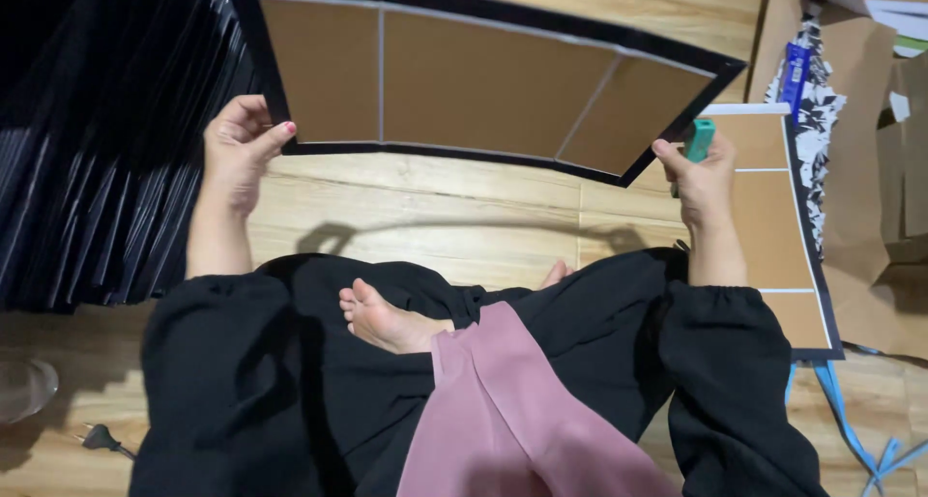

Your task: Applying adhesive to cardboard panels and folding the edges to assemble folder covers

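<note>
**A:** What is the left hand (235,144) doing?

**B:** Its grip is closed on the near left corner of a flat brown cardboard panel (464,81) with a black border; the thumb lies on top of the border and the other fingers are tucked underneath. The panel is divided by pale lines into three sections.

**A:** And the right hand (701,173)?

**B:** Its grip pinches the near right corner of the same panel, thumb on the black edge. The same hand also holds a small teal tool (699,141), which stands up just behind the thumb. What kind of tool it is, I cannot tell.

**A:** So where is the panel?

**B:** It spans between the two grips and stretches away from them, held up above the wooden floor (435,217); its shadow falls on the floor below it.

**A:** What lies around the hands?

**B:** Just beyond and under the right grip, a second panel (773,217) of the same sort lies flat on the floor. Further out on that side are brown paper bags (870,168). Outside the left grip, a stack of black sheets (97,149) fans out. Nearer than both grips are the person's crossed legs in black cloth, a bare foot (387,323) and a strip of pink fabric (503,400).
</note>
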